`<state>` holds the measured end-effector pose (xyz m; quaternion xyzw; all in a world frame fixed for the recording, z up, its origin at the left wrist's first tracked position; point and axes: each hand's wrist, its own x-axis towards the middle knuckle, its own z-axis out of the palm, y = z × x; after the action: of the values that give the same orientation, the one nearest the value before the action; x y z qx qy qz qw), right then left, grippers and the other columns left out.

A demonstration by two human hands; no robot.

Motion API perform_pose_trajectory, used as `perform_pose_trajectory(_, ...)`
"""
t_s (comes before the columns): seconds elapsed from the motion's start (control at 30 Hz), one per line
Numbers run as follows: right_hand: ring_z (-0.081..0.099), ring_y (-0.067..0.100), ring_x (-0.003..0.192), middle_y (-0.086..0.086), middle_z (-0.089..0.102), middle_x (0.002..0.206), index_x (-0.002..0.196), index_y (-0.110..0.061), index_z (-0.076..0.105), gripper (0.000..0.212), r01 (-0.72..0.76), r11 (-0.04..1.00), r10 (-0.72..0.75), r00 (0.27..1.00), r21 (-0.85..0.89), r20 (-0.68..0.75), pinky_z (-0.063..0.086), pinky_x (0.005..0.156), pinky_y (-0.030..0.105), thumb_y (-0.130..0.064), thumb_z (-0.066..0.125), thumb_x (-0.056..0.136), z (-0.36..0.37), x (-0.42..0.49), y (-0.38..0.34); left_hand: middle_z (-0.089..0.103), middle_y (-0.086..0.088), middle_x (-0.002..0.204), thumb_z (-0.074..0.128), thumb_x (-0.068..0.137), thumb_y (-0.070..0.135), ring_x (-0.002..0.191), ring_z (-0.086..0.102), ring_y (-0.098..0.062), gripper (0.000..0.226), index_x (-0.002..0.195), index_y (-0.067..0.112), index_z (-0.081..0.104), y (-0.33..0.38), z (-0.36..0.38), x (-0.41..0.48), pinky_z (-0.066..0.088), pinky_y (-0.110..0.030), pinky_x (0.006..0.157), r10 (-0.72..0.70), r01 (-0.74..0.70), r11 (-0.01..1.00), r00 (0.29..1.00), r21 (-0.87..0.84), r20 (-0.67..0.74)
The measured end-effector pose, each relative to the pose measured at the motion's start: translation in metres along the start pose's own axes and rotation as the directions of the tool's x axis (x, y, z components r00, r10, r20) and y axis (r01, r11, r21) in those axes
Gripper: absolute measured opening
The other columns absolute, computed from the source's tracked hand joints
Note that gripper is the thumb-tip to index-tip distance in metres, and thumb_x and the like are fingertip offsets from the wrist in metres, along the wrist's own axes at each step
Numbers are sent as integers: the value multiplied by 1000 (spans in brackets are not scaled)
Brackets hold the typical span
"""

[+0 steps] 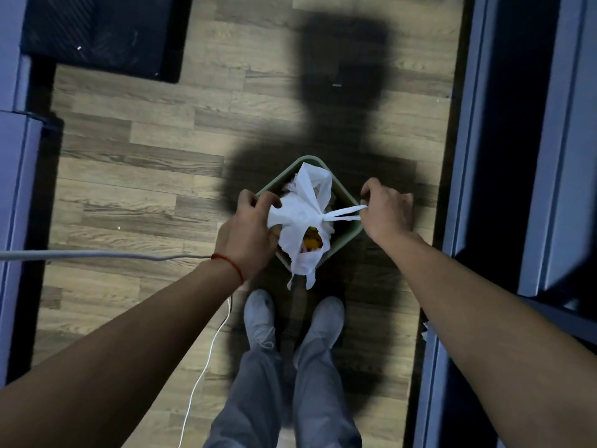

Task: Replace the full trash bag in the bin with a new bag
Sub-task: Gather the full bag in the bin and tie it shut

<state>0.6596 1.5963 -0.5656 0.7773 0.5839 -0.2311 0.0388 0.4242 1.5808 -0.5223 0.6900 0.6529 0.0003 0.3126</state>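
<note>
A small green square bin (349, 236) stands on the wooden floor just ahead of my feet. Inside it sits a white plastic trash bag (302, 211), full, with yellow waste showing through a gap near its front. My left hand (250, 232) grips the bag's left edge in a fist. My right hand (386, 210) pinches a thin white handle strip of the bag and pulls it out to the right, taut over the bin's right corner. Another handle flap hangs over the bin's near rim.
A grey cable (97, 254) and a thin white cord (206, 354) run across the floor at my left. A dark mat (103, 33) lies far left. Cabinet fronts (468, 156) line the right side, and more units stand at the left (16, 189).
</note>
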Motion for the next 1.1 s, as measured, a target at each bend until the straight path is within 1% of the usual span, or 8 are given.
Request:
perform_pose_trajectory(0.17, 61, 30, 102, 7, 69, 106, 114, -20, 54, 24, -55, 997, 55, 998, -60, 1, 36, 93, 45, -19, 58, 91, 19, 7, 36, 49, -10, 112, 65, 81, 28, 86, 62, -40, 39, 115, 27, 46, -49, 18, 12, 49, -41, 67, -91, 84, 988, 994, 133, 53)
perform_pose_trajectory(0.33, 56, 32, 110, 10, 62, 119, 122, -18, 53, 36, -88, 988, 90, 996, -128, 11, 34, 96, 46, -19, 62, 87, 38, 17, 77, 53, -10, 114, 65, 83, 33, 87, 63, -39, 38, 116, 25, 49, -90, 40, 28, 49, -42, 70, -102, 81, 968, 992, 236, 76)
perform_pose_trajectory(0.6, 56, 37, 108, 16, 57, 120, 111, -14, 52, 26, -181, 973, 184, 983, -141, 12, 34, 95, 47, -11, 60, 86, 47, 27, 105, 54, -11, 110, 67, 82, 33, 82, 62, -38, 34, 110, 23, 51, -119, 59, 35, 51, -42, 65, -102, 76, 960, 991, 271, 85)
perform_pose_trajectory(0.77, 51, 36, 114, 17, 55, 123, 115, -11, 52, 35, -132, 977, 137, 990, -169, 19, 36, 95, 46, -2, 60, 83, 32, 15, 86, 53, -11, 111, 66, 84, 33, 85, 62, -36, 26, 106, 22, 57, -112, 44, 28, 49, -39, 68, -151, 121, 957, 984, 265, 96)
perform_pose_trajectory(0.83, 50, 33, 112, 14, 57, 120, 114, -12, 56, 36, -78, 992, 81, 996, -99, 30, 41, 93, 43, 1, 60, 81, 27, 1, 74, 52, -10, 111, 65, 84, 35, 85, 60, -35, 23, 103, 22, 60, -105, 35, 19, 48, -36, 70, -203, 168, 952, 973, 256, 114)
perform_pose_trajectory(0.97, 56, 29, 93, 14, 57, 107, 101, -18, 63, 21, -134, 944, 106, 989, 302, 108, 44, 77, 31, -4, 57, 86, 10, -31, 49, 61, -17, 104, 69, 81, 32, 89, 62, -35, 25, 94, 11, 69, -74, 12, -1, 50, -37, 75, -239, 230, 970, 959, 72, 155)
perform_pose_trajectory(1.03, 52, 24, 87, 13, 54, 99, 96, -15, 65, 11, -121, 918, 44, 978, 377, 205, 37, 73, 27, -13, 60, 87, 1, -52, 29, 68, -22, 86, 71, 81, 27, 82, 65, -31, 26, 83, 1, 71, -51, 1, -8, 46, -33, 68, -261, 280, 955, 950, -101, 175)
perform_pose_trajectory(1.1, 54, 25, 83, 14, 58, 90, 77, -21, 68, 9, -133, 863, -21, 954, 488, 298, 37, 72, 28, -23, 60, 80, -6, -73, 6, 63, -13, 61, 70, 83, 19, 68, 61, -16, 22, 68, 3, 68, -27, -3, -16, 41, -25, 58, -286, 350, 883, 929, -312, 235)
